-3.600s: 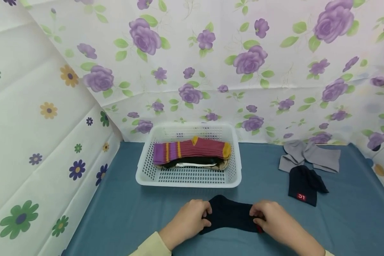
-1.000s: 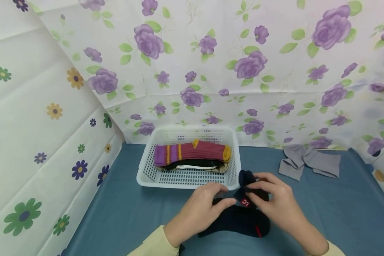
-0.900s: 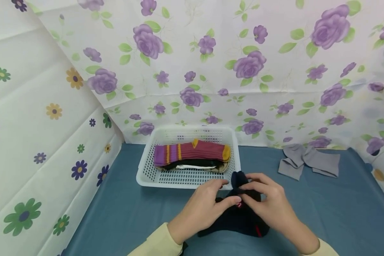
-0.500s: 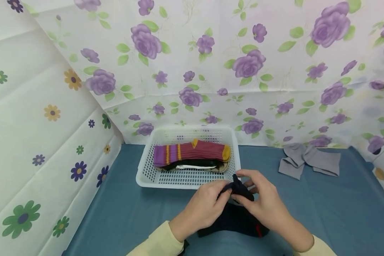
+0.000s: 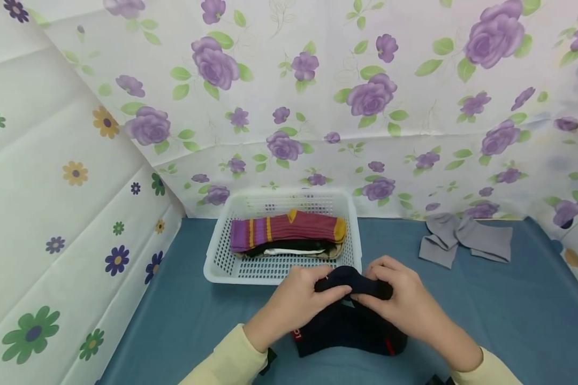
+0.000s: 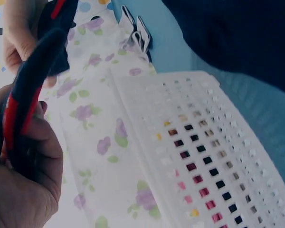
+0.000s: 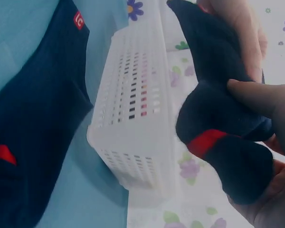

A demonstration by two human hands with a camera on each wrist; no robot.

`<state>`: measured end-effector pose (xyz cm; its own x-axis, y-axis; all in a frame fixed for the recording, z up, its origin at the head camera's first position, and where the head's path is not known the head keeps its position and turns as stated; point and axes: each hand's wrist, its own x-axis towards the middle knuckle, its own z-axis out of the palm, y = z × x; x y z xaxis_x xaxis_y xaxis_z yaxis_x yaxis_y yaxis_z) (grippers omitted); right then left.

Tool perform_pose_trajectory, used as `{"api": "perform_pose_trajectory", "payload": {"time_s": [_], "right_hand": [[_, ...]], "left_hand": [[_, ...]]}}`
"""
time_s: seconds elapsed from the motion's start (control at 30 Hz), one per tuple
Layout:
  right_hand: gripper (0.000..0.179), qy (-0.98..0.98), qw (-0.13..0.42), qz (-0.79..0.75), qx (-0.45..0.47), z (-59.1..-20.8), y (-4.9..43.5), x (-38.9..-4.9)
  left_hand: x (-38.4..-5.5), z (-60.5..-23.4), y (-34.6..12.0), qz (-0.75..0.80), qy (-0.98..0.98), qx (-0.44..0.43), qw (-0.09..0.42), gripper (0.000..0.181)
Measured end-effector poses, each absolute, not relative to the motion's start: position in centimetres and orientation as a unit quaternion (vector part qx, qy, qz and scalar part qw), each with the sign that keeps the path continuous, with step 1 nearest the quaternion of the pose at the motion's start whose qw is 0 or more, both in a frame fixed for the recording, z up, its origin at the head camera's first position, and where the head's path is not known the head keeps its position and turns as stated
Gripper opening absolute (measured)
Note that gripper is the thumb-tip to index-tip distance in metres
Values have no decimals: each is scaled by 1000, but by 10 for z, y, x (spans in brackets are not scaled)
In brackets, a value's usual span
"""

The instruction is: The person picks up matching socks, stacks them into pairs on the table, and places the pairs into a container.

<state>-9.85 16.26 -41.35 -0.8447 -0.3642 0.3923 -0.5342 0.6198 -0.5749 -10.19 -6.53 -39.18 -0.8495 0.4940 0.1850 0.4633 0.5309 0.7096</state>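
Note:
Both hands hold a navy sock (image 5: 349, 276) in the air, just in front of the basket. My left hand (image 5: 294, 299) pinches its left end between thumb and fingers, and my right hand (image 5: 407, 297) grips the right part. The right wrist view shows the held sock (image 7: 213, 90) bent, with a red band across it. Beneath the hands, a matching navy sock (image 5: 342, 331) lies flat on the table; its red label (image 7: 78, 20) shows at the cuff and a red stripe crosses near the toe.
A white perforated basket (image 5: 284, 275) stands behind the hands, holding maroon-and-purple striped socks (image 5: 308, 227) above black, white and tan ones. Grey socks (image 5: 488, 241) lie at the back right of the blue tablecloth (image 5: 173, 326). Flowered sheeting (image 5: 270, 107) rises behind.
Earlier both hands touched the flat sock while the other navy sock lay near the grey ones. That second sock came over in the right hand; the left hand has since taken its other end.

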Motion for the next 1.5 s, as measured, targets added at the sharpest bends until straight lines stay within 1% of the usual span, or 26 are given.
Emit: {"api": "perform_pose_trajectory", "payload": {"time_s": [0.1,0.2,0.3,0.37,0.43,0.57,0.63,0.73,0.9,0.97,1.07,1.17,1.3,1.37,1.43,1.5], "right_hand": [[27,-894,113,352,252,-412,166,-101],[23,-896,94,353,254,-411,170,-103],[20,-895,74,359,252,-408,175,-105],[18,-896,55,365,247,-406,179,-106],[13,-896,29,369,244,-403,182,-108],[4,-899,-29,368,234,-400,188,-110],[6,-903,-38,364,227,-399,190,-111],[10,-905,-26,367,212,-400,193,-110],[4,-893,17,395,214,-401,197,-106],[11,-884,40,407,227,-401,197,-106],[22,-872,74,416,249,-403,198,-106],[32,-868,91,417,256,-404,200,-106],[49,-860,108,428,256,-406,201,-106],[55,-843,122,447,273,-406,202,-107],[53,-827,143,457,294,-406,203,-106],[46,-820,157,455,308,-405,204,-106]], "left_hand": [[-104,-388,-71,375,886,272,-5,30],[-105,-385,-78,374,889,262,-9,36],[-107,-383,-84,389,884,261,2,31],[-108,-382,-87,396,881,261,6,31],[-109,-383,-90,395,881,261,10,32],[-112,-385,-95,399,876,271,5,24],[-114,-386,-97,406,872,274,4,19],[-114,-388,-99,432,861,267,10,17],[-115,-391,-103,490,830,263,45,14],[-115,-390,-104,499,826,257,56,12],[-111,-381,-104,501,831,236,56,13],[-108,-371,-105,500,838,210,55,22],[-106,-363,-109,500,840,194,78,35],[-105,-362,-111,503,837,195,92,36],[-105,-362,-113,512,830,197,96,31],[-105,-363,-114,519,827,199,87,21]]}}
